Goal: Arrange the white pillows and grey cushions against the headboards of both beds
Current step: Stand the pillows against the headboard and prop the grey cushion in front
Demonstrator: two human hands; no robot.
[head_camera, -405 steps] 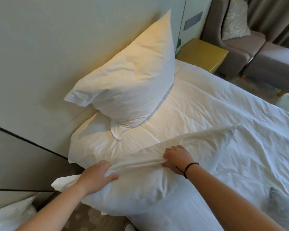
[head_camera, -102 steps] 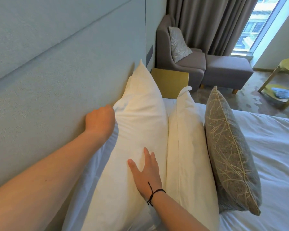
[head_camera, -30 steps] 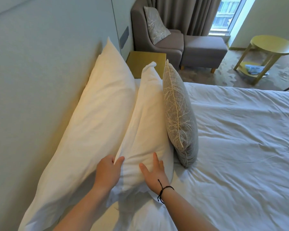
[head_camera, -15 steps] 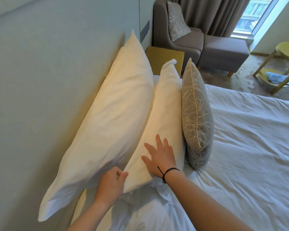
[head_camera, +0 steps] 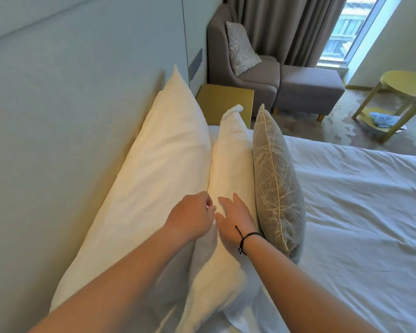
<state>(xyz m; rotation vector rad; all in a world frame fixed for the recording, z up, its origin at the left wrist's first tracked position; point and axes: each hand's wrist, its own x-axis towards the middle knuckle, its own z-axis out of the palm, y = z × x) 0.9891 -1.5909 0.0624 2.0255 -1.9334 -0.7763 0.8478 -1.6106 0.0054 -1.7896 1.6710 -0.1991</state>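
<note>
White cotton covers the large back pillow, which leans along the pale padded headboard on the left, its far corner standing up in a point. Just right of it, touching, a second, slimmer white pillow stands on edge, and pressed against that one's right face is a grey cushion with a pale leaf-vein pattern and piped seam, also upright. All three sit on the white-sheeted bed, whose rumpled surface runs open to the right and near side with nothing lying on it. Past the far pillow corners, a yellow bedside cabinet fills the gap between the bed's far edge and a grey armchair holding another patterned cushion; a grey footstool adjoins the chair, and a yellow round desk stands well apart by the window.

Both forearms reach in from the near edge. The left hand hovers at the seam between the two white pillows, its grip loosely curled, fingers bent with no fabric visibly pinched. The right hand, with a black cord at the wrist, lies on the slimmer pillow's upper edge, its grip spread flat and holding nothing, just beside the grey cushion.
</note>
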